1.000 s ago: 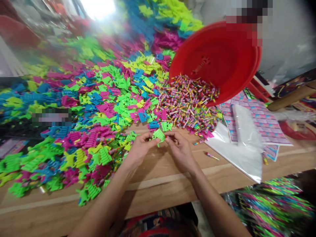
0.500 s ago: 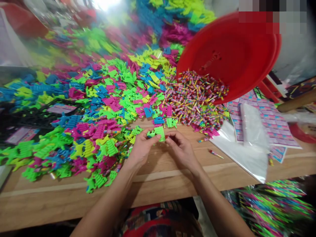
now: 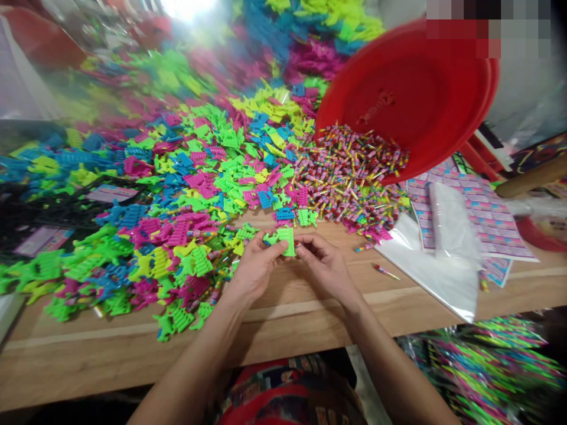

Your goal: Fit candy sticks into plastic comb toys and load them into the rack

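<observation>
Over the wooden tabletop (image 3: 292,289), my left hand (image 3: 253,268) pinches a bright green plastic toy piece (image 3: 287,237) with a ribbed, comb-like part. Close at its right edge is my right hand (image 3: 326,265), thumb and fingers closed on a small stick with a red end (image 3: 297,244). Most of that stick is hidden by the fingers; whether it touches the green piece I cannot tell. Just beyond both hands lie a blue toy piece (image 3: 284,214) and another green one (image 3: 305,217). A single printed stick (image 3: 387,271) lies to the right of my right hand.
Green, pink, blue and yellow toy pieces (image 3: 177,230) are heaped left and behind. A tilted red basin (image 3: 425,88) stands behind a pile of printed sticks (image 3: 354,171). Clear plastic bags (image 3: 454,221) and printed sheets (image 3: 500,218) lie right; filled packs (image 3: 491,372) are below the table edge.
The view has shifted slightly. Both hands keep their hold, and the green piece appears turned a little between them.
</observation>
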`<action>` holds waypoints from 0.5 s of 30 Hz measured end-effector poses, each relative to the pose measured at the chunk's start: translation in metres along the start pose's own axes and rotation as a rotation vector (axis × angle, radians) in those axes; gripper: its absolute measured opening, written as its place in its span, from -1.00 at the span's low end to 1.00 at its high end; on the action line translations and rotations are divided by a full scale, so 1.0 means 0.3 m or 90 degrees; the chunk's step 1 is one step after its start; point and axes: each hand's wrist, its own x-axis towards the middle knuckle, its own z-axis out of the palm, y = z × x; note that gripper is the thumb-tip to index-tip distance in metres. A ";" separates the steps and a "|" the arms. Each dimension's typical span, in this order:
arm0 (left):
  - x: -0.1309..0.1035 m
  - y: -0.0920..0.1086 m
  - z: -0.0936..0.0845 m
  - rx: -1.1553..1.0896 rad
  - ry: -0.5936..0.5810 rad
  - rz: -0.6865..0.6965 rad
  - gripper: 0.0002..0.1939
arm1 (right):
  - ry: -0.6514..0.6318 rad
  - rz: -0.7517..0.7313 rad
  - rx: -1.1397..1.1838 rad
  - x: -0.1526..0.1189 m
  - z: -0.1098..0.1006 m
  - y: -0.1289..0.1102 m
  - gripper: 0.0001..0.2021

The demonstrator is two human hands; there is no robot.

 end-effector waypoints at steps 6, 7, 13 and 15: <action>-0.016 -0.005 -0.007 0.072 -0.005 0.026 -0.45 | -0.004 0.040 0.031 -0.016 -0.003 -0.011 -0.69; -0.018 -0.007 -0.008 0.099 -0.002 0.038 -0.46 | -0.009 0.043 0.028 -0.018 -0.005 -0.012 -0.70; -0.029 -0.010 -0.005 0.157 0.007 0.072 -0.52 | -0.019 0.022 -0.003 -0.023 -0.022 -0.012 -0.72; -0.029 -0.012 -0.003 0.139 0.005 0.050 -0.50 | -0.024 0.007 -0.029 -0.022 -0.027 -0.012 -0.72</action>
